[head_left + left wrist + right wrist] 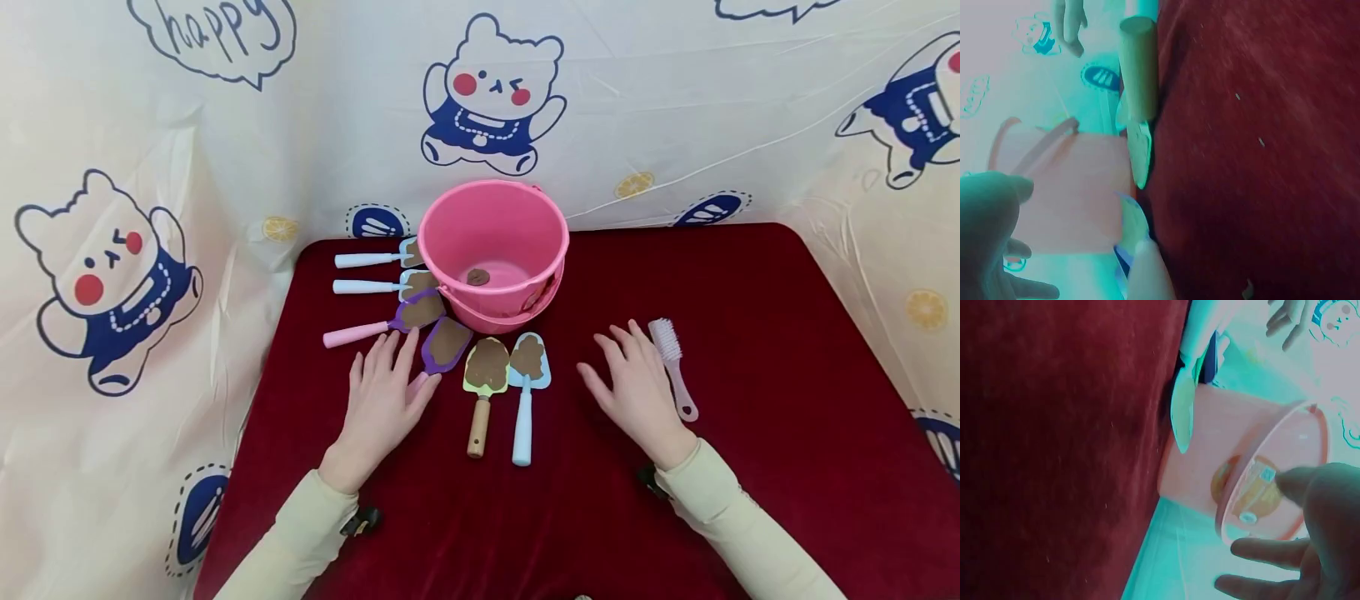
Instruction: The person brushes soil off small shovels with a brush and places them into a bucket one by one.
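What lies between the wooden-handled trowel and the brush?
In the head view, a light-blue trowel and then the right hand appear between them.

Ahead of the left hand (384,398) and right hand (636,385), the bucket (495,223) looks glossy plastic; trowels (356,334) near the left hand have smooth plastic-looking handles and matt brown patches (487,364); between both hands, a wooden handle (478,427); beside the right hand, a bristly plastic brush (675,368); beneath, velvety cloth (540,533)

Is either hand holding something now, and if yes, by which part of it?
Nothing is held. The left hand is above a purple shovel without gripping it, and the right hand is beside the brush.
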Demonstrator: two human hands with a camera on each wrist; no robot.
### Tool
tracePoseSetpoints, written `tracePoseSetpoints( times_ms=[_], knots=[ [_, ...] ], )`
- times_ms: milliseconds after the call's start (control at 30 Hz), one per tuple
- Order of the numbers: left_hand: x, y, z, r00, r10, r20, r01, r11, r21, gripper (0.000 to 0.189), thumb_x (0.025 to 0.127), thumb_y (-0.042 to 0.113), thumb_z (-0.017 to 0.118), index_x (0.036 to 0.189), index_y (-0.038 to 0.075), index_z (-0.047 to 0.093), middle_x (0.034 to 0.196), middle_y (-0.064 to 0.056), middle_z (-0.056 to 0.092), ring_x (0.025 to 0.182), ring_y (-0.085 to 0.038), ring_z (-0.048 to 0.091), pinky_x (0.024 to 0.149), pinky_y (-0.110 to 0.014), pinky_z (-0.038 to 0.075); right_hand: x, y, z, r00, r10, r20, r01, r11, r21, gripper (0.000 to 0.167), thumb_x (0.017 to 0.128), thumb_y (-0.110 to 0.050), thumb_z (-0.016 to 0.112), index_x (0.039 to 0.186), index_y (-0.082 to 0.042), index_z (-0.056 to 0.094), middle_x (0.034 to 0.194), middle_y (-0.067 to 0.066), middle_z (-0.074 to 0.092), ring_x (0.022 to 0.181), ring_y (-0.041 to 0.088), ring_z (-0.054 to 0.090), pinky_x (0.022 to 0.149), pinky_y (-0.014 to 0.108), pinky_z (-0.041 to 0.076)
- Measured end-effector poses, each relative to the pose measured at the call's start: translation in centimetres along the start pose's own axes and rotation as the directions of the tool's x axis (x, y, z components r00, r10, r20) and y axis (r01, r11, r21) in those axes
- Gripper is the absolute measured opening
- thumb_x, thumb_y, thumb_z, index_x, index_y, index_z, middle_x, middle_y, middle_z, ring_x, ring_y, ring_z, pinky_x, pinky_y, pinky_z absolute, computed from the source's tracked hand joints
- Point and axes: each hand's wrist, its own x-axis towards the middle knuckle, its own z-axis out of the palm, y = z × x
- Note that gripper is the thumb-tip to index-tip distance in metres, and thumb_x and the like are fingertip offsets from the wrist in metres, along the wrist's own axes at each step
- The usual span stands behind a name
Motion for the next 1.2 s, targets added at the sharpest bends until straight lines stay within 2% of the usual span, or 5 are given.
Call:
tracePoseSetpoints(
  times_ms=[133, 267, 500, 1000, 1200],
  knots=[
    [0.6, 1.5, 0.0, 0.995, 0.076, -0.059, -0.076, 0.997, 0.003, 0.036, 0.1, 0.031, 0.068, 0.119, 0.001, 0.067, 0.104, -0.018, 0.068, 0.101, -0.04, 0.062, 0.091, -0.061, 0.046, 0.5, 0.9, -0.7, 0.999, 0.012, -0.033, -0.012, 1.0, -0.008, 0.027, 0.097, -0.017, 0.068, 0.114, 0.004, 0.068, 0.1, 0.022, 0.068, 0.095, 0.041, 0.064, 0.08, 0.054, 0.055],
    [1.2, 3.1, 0.5, 0.987, 0.153, -0.049, -0.155, 0.988, -0.03, 0.027, 0.098, 0.021, 0.071, 0.077, 0.009, 0.057, 0.063, 0.0, 0.049, 0.057, -0.025, 0.052, 0.053, -0.041, 0.043, 0.8, 2.0, -1.9, 0.996, 0.088, -0.021, -0.089, 0.995, -0.043, 0.01, 0.096, -0.011, 0.064, 0.099, -0.001, 0.066, 0.08, 0.014, 0.065, 0.067, 0.032, 0.06, 0.049, 0.048, 0.05],
    [1.1, 5.9, 1.5, 0.978, 0.185, 0.093, -0.181, 0.982, -0.053, 0.031, 0.099, 0.026, 0.07, 0.075, 0.017, 0.053, 0.061, 0.008, 0.046, 0.051, -0.013, 0.052, 0.046, -0.034, 0.042, 0.9, 4.3, -4.2, 0.966, 0.241, 0.09, -0.223, 0.959, -0.177, 0.015, 0.091, -0.009, 0.058, 0.082, 0.003, 0.056, 0.067, 0.018, 0.058, 0.051, 0.037, 0.055, 0.041, 0.053, 0.044],
    [0.9, 8.6, 3.0, 0.94, 0.242, 0.239, -0.245, 0.969, -0.014, 0.037, 0.1, 0.033, 0.069, 0.073, 0.017, 0.049, 0.059, 0.005, 0.043, 0.046, -0.017, 0.052, 0.04, -0.034, 0.039, 0.3, 6.6, -4.9, 0.73, 0.501, 0.465, -0.393, 0.864, -0.314, 0.034, 0.095, -0.023, 0.066, 0.083, 0.009, 0.058, 0.071, 0.023, 0.059, 0.062, 0.042, 0.061, 0.053, 0.055, 0.049],
    [0.5, 8.2, 2.9, 0.941, 0.255, 0.222, -0.26, 0.966, -0.008, 0.037, 0.1, 0.033, 0.068, 0.072, 0.017, 0.05, 0.057, 0.006, 0.041, 0.042, -0.015, 0.047, 0.038, -0.031, 0.035, 0.1, 7.0, -4.7, 0.719, 0.488, 0.495, -0.39, 0.872, -0.294, 0.03, 0.095, -0.02, 0.063, 0.081, 0.006, 0.06, 0.067, 0.019, 0.058, 0.059, 0.035, 0.058, 0.051, 0.051, 0.047]
  ],
)
